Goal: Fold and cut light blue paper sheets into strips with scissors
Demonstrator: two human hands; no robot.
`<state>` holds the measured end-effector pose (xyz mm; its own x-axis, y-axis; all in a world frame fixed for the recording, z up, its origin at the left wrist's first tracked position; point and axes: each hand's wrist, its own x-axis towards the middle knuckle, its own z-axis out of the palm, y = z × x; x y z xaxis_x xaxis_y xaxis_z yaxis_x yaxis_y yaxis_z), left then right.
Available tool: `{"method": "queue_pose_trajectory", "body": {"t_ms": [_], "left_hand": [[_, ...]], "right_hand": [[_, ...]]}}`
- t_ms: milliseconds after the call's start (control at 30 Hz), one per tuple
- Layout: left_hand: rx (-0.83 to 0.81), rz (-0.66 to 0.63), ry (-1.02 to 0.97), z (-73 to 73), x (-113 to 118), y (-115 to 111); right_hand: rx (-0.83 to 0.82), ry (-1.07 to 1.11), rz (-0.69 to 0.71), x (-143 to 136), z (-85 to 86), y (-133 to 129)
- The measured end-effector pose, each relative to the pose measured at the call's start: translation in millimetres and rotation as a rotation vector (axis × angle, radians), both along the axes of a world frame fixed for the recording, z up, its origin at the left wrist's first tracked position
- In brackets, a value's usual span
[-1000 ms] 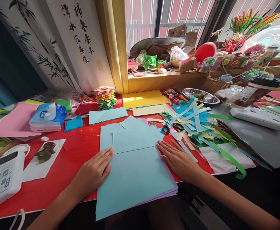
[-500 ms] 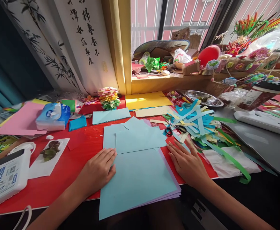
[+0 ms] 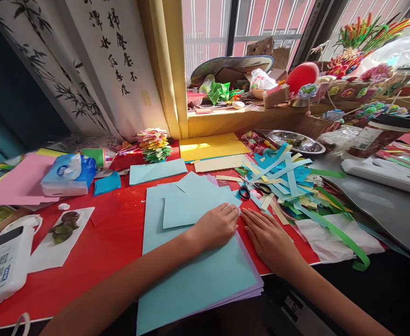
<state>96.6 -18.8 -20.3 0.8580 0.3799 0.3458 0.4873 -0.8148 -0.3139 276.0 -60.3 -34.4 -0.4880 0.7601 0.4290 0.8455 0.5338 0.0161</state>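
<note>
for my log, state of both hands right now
Left hand: on light-blue paper, grip cannot be told
Right hand: open, fingers extended beside it

A rectangular light-blue paper piece (image 3: 184,209) lies on a flat stack of blue and lilac paper sheets (image 3: 198,284) overhanging the red table (image 3: 114,242) in front; a blue plastic tissue pack (image 3: 69,177) sits left, black-handled scissors (image 3: 257,186) and multicoloured paper strips (image 3: 292,176) right, a rectangular yellow paper sheet (image 3: 214,147) behind.

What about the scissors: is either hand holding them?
No, the scissors lie by the paper strips, while the left hand is on the light blue paper and the right hand is beside it.
</note>
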Motion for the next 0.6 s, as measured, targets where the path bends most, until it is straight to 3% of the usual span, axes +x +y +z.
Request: {"method": "queue_pose_trajectory", "body": {"t_ms": [100, 233, 400, 600], "left_hand": [[-0.009, -0.012, -0.01, 2.4, -13, -8], [-0.074, 0.068, -0.053, 2.8, -27, -18], [-0.19, 0.096, -0.085, 1.9, -30, -21], [-0.206, 0.1, -0.078, 0.4, -29, -19]], "right_hand": [[0.012, -0.013, -0.012, 0, 0.0, 0], [0.02, -0.038, -0.014, 0, 0.5, -1], [0.012, -0.053, -0.023, 0, 2.5, -2], [-0.042, -0.131, -0.009, 0, 3.5, 1]]}}
